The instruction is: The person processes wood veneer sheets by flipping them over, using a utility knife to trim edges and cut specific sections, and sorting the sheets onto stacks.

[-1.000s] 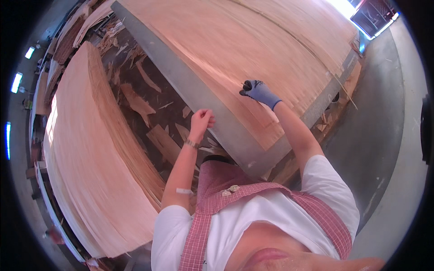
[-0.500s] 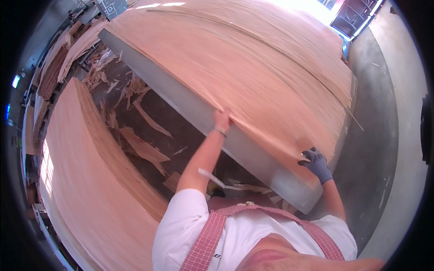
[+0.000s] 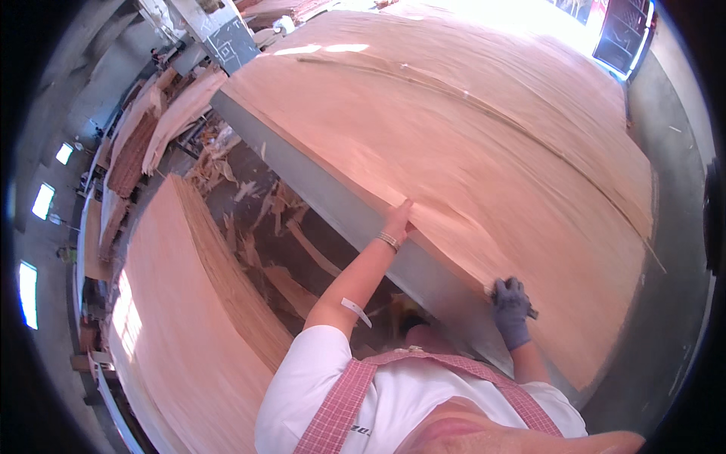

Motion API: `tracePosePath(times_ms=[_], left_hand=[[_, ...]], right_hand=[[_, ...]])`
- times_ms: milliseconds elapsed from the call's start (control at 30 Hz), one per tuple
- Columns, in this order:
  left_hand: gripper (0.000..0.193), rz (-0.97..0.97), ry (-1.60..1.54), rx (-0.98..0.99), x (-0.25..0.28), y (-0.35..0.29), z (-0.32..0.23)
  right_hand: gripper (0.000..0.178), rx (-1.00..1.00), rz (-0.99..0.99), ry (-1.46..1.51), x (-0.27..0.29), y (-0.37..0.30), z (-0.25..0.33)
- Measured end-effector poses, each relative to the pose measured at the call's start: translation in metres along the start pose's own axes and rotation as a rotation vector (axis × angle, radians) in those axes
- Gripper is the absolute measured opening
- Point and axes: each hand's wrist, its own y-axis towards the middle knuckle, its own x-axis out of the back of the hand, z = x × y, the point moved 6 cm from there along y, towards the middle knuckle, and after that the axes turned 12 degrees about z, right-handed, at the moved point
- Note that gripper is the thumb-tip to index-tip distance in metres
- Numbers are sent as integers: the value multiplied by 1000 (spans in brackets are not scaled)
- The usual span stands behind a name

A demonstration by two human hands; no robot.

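A large wood veneer sheet (image 3: 454, 166) lies on top of a wide stack with a grey front side (image 3: 333, 208). My bare left hand (image 3: 398, 221) is closed on the sheet's near edge, and the veneer ripples beside it. Farther right along the same edge is my right hand (image 3: 512, 304), in a grey glove. Its fingers are curled round a small dark object that pokes out at the glove's side; its kind is not clear. A bracelet (image 3: 388, 240) circles my left wrist, and a white strip (image 3: 355, 310) is on that forearm.
Another veneer stack (image 3: 181, 295) stands at the left. Between the stacks, torn veneer scraps (image 3: 291, 287) litter the dark floor. A long narrow strip (image 3: 522, 125) crosses the big sheet. More veneer piles (image 3: 140, 151) line the far left, near a pillar (image 3: 231, 45).
The view has shifted, so the stacks sit lower and farther right. My right hand has moved left along the edge, away from the near corner, and its fingers have curled. My left hand stays at the edge.
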Motion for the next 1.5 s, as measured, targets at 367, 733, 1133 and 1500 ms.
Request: tracePosePath(times_ms=[367, 733, 1133, 1500], left_hand=[[38, -234, -54, -344, 266, 202, -227], [43, -321, 70, -286, 408, 296, -337], [39, -209, -179, 105, 474, 162, -294], [36, -527, 3, -200, 506, 228, -340]], right_hand=[[26, -379, 51, -210, 1, 11, 42], [30, -941, -192, 210, -100, 11, 34], [34, -1091, 6, 17, -127, -48, 56], [30, -1395, -791, 954, -153, -74, 26]])
